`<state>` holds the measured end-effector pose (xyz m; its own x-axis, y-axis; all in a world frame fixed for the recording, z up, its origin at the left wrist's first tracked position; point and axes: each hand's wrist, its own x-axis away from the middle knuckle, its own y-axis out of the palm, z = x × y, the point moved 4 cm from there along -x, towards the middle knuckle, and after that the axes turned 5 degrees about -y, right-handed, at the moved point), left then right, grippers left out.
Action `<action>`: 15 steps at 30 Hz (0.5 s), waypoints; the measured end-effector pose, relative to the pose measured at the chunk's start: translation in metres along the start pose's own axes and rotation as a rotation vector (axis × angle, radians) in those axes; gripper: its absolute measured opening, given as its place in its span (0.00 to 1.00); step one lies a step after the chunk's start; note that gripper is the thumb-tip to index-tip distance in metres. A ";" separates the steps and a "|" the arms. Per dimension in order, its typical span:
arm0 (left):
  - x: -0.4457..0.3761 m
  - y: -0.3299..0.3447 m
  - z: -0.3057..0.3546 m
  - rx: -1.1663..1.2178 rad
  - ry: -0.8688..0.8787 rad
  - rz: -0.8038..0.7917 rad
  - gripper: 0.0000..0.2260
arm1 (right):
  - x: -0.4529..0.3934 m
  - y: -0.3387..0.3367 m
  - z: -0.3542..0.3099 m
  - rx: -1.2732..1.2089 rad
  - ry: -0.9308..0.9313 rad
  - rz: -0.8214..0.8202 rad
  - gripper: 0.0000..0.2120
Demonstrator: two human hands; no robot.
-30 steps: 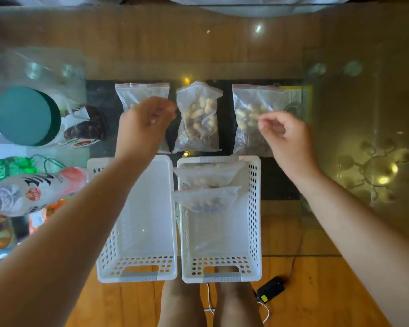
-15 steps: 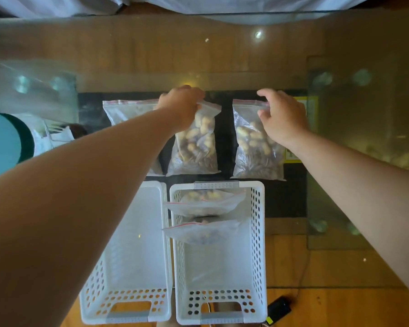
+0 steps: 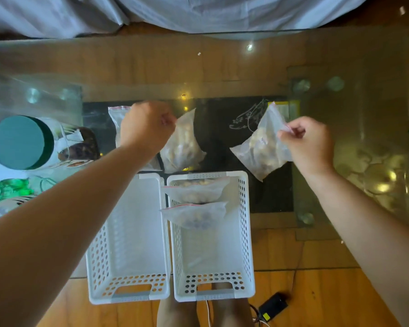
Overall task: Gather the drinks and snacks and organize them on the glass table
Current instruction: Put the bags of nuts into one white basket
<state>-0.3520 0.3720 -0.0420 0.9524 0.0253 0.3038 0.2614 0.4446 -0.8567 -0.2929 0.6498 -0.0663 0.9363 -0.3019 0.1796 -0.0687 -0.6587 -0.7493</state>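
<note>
Two white perforated baskets are sitting side by side at the lower centre of the frame: the left basket [image 3: 128,244] is showing only its bare floor, while the right basket [image 3: 213,244] is holding two sealed snack bags [image 3: 196,201] stacked near its far end. Just beyond them, at mid-frame, both hands are lifting bags off the glass worktop [image 3: 352,109]. The left hand [image 3: 147,128] is pinching the top of a middle nut bag [image 3: 184,145], which is hanging tilted beneath its fingers. The right hand [image 3: 309,142] is pinching the zip edge of another nut bag [image 3: 262,147], which is dangling at a slant above the dark panel. A third bag [image 3: 116,116] is lying flat behind the left hand, mostly hidden.

At the left edge, a jar with a green lid [image 3: 19,142] is lying on its side, with bottles [image 3: 7,197] below it partly cut off.

Both grips are looking thin, on the seal only, so a heavy bag could be slipping free or the zip popping open and spilling nuts across the glass. Swinging bags could also be catching a basket rim on the way in.

Farthest off, pale fabric [image 3: 198,13] is draping across the top.
</note>
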 end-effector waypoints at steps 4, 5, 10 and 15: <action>0.016 0.001 0.020 0.042 0.055 0.013 0.06 | 0.021 -0.001 -0.016 -0.087 -0.048 -0.059 0.02; 0.020 0.000 0.024 0.079 0.087 0.001 0.05 | 0.025 -0.006 -0.018 -0.133 -0.051 -0.043 0.02; 0.027 0.002 0.026 0.157 0.137 -0.158 0.07 | 0.041 -0.021 -0.019 -0.206 -0.090 -0.016 0.09; 0.021 0.028 0.034 -0.004 0.087 -0.140 0.13 | 0.040 0.010 -0.012 -0.072 -0.030 -0.098 0.05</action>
<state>-0.3302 0.4156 -0.0451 0.9166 -0.1142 0.3831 0.3928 0.4348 -0.8103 -0.2607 0.6225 -0.0587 0.9496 -0.2137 0.2295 0.0000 -0.7318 -0.6815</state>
